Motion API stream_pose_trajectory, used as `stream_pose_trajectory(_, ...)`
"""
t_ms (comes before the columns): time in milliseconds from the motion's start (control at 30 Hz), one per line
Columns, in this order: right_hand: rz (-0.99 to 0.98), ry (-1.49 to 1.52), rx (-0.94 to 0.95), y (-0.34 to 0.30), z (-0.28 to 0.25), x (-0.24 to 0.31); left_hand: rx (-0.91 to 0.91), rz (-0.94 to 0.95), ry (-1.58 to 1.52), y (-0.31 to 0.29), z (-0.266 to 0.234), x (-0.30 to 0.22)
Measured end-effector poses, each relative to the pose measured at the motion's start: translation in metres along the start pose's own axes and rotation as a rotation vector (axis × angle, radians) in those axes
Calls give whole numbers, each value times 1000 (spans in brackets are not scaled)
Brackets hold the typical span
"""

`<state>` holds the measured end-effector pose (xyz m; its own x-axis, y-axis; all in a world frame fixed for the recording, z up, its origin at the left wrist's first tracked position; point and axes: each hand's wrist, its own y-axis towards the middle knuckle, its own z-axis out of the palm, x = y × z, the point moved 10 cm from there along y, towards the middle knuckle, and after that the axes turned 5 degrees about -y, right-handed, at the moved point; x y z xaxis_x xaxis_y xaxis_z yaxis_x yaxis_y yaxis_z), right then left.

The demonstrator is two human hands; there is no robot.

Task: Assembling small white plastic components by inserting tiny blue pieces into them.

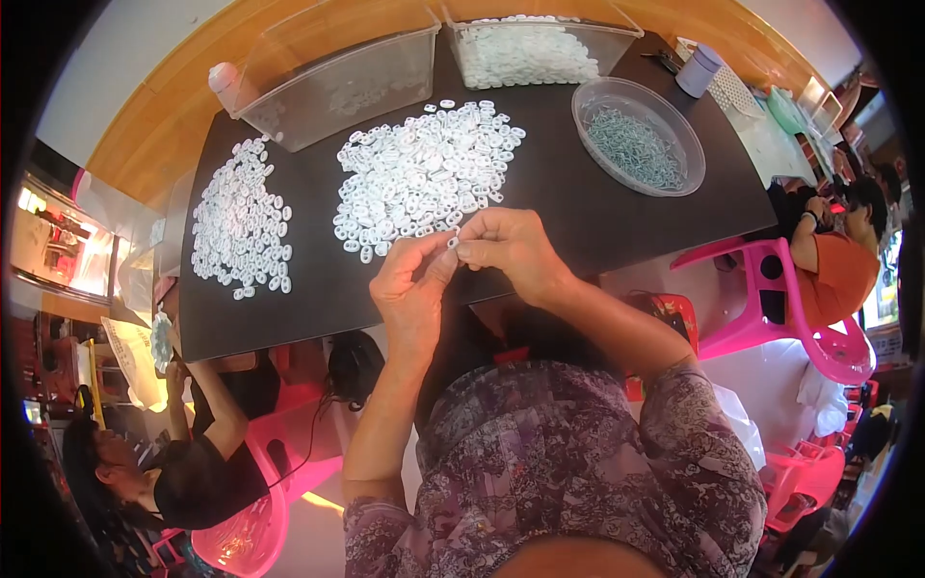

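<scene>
My left hand [409, 291] pinches a small white oval plastic piece [453, 243] between thumb and finger, just off the near edge of the large pile. Close against it, the fingertips of my right hand [515, 252] are pinched together at the same piece; whatever they grip is too small to make out. Just beyond both hands lies a large heap of white oval two-hole plastic pieces [424, 173]. A second, smaller heap of white pieces [236, 222] spreads to the left. At the far right, a round clear bowl [700, 166] holds many thin greenish-grey metal screws or nails [636, 149].
On the dark table [318, 313], a clear bin [356, 82] and another bin [602, 40] with white pieces stand at the back. A lidded container [699, 69] stands far right. One person [207, 458] sits at left, another [848, 255] at right near a pink chair [747, 299].
</scene>
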<state>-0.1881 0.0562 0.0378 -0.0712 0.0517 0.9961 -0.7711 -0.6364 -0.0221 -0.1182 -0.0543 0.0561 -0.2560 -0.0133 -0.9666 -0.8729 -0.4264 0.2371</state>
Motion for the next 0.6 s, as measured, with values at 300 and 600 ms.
stream_pose_trajectory(300,-130,-210,-86,-2,-6,20,-45,12,7,0,0,-2)
stream_pose_trajectory(600,-171,-139,-123,0,-10,22,-34,-340,-393,-5,10,27)
